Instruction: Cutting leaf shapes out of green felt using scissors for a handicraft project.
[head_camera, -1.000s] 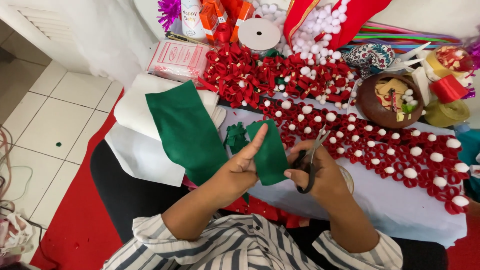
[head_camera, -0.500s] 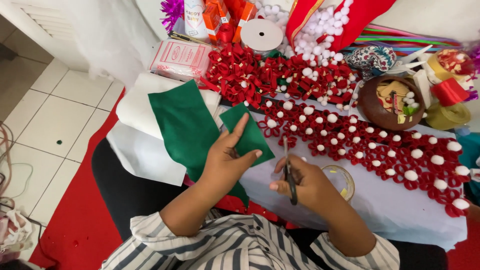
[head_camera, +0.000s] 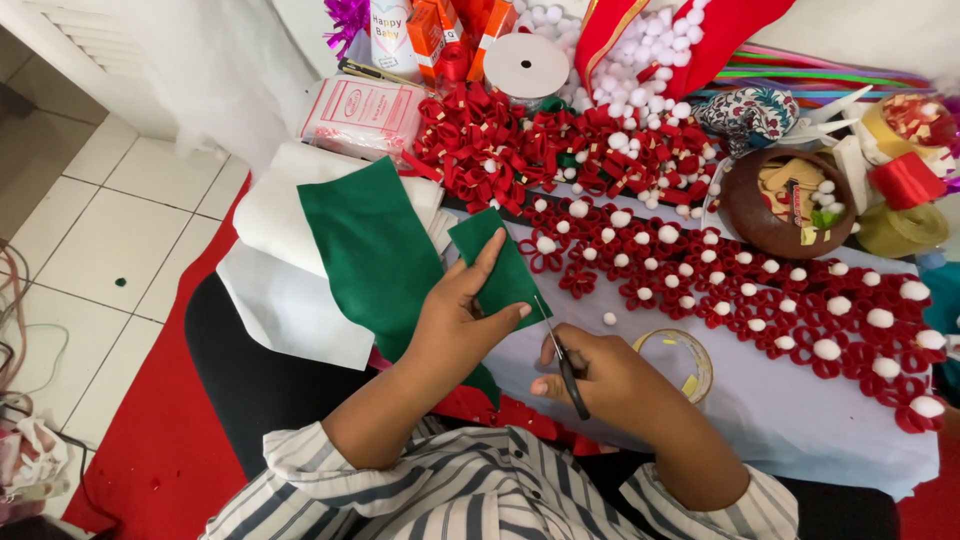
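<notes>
My left hand (head_camera: 455, 325) pinches a small square piece of green felt (head_camera: 497, 262), thumb on top and fingers under it, holding it up flat over the work surface. Beside it lies a larger green felt sheet (head_camera: 375, 255) on folded white felt (head_camera: 280, 205). My right hand (head_camera: 610, 385) grips small scissors (head_camera: 562, 357), blades closed and pointing up toward the small piece's lower edge, just short of it. Both forearms wear striped sleeves.
Rows of red ribbon flowers with white pompoms (head_camera: 760, 290) cover the light cloth. A roll of clear tape (head_camera: 680, 362) sits right of my right hand. A brown bowl (head_camera: 770, 215), a white ribbon spool (head_camera: 525, 65), a packet (head_camera: 360, 110) and loose pompoms lie farther back.
The small green piece was turned and lifted flat in my left hand. My right hand drew the scissors back from the felt, shut them and moved down beside the tape roll.
</notes>
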